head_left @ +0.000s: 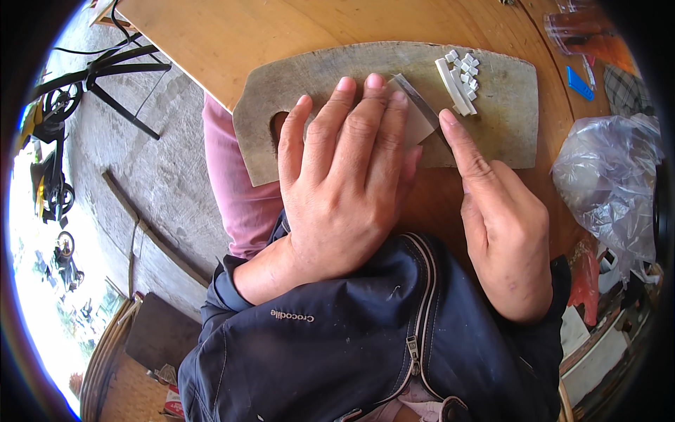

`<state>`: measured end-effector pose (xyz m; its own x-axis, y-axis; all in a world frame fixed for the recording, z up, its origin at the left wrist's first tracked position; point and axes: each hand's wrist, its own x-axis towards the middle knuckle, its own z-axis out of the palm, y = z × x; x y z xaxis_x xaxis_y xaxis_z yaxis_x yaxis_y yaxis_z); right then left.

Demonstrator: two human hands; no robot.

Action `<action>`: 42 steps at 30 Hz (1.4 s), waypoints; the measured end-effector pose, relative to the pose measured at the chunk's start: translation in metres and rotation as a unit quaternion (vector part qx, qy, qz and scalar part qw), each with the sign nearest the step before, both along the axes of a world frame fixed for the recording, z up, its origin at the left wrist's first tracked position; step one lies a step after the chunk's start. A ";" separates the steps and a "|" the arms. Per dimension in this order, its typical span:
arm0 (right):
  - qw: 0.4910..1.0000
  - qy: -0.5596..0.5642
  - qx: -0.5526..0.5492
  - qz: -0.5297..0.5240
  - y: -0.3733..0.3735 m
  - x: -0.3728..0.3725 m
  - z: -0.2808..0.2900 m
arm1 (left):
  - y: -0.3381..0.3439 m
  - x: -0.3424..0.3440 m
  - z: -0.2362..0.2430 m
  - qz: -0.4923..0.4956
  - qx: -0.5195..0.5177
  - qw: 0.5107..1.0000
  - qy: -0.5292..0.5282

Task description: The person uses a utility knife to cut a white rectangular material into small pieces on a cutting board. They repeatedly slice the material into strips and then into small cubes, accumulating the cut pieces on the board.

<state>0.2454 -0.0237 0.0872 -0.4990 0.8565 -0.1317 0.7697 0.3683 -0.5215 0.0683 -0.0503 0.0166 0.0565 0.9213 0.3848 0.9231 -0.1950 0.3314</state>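
Note:
A worn board point(512, 126) lies across the wooden table. My left hand point(341, 183) rests over it, fingers stretched flat on a thin pale piece point(416, 130), its thumb mostly hidden. Against that piece's slanting right edge lies a metal blade point(420, 98). My right hand point(503, 232) is closed on the blade, index finger extended along its top; the handle is hidden. Just right of the blade are white strips point(454, 90) and several small white cubes point(467, 65).
The wooden table point(190, 35) also bears a blue plastic item point(578, 83) and a crumpled clear bag point(605, 179) at right. At left, a concrete floor point(148, 197) holds a black metal frame point(119, 98) and a long stick point(155, 235); bikes stand at the bright edge.

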 end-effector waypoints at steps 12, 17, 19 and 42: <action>0.992 -0.101 0.072 -0.033 -0.019 -0.019 -0.011 | -0.008 0.011 0.010 0.038 -0.049 0.992 0.107; 0.992 -0.110 0.051 -0.021 -0.023 -0.011 -0.003 | -0.010 0.015 0.021 0.055 -0.078 0.982 0.165; 0.992 -0.120 0.038 -0.018 -0.025 -0.007 0.003 | -0.010 0.014 0.020 0.053 -0.072 0.982 0.165; 0.999 -0.039 -0.006 -0.026 -0.014 0.015 0.032 | -0.009 0.001 0.007 -0.015 -0.006 0.997 0.077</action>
<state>0.2602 -0.0376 0.1197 -0.4410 0.8796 -0.1782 0.8262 0.3204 -0.4633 0.0690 -0.0594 0.0235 0.1407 0.9226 0.3593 0.9571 -0.2195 0.1890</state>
